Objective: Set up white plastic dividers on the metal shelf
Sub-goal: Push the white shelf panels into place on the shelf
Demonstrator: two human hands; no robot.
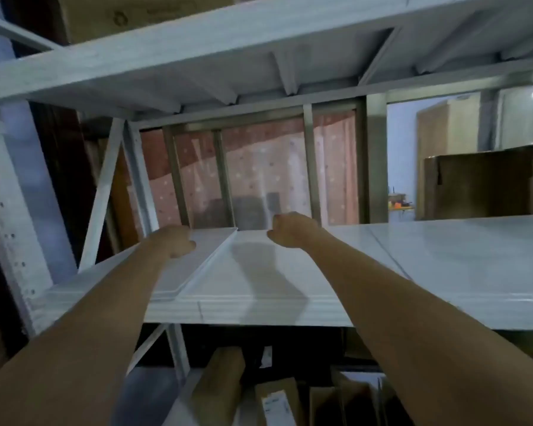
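A white plastic divider (194,265) lies flat on the left part of the white metal shelf (443,272), running from the front edge to the back. My left hand (177,241) rests on its far end with the fingers curled down; whether it grips the panel I cannot tell. My right hand (291,229) reaches to the shelf's back edge, to the right of the divider, its fingers curled over that edge and partly hidden. Both arms stretch forward over the shelf.
Another shelf level (228,56) hangs close overhead. A slanted brace and upright post (105,195) stand at the left. Cardboard boxes (480,182) sit at the back right, and more boxes (277,401) stand below the shelf. A curtained window frame (259,167) lies behind.
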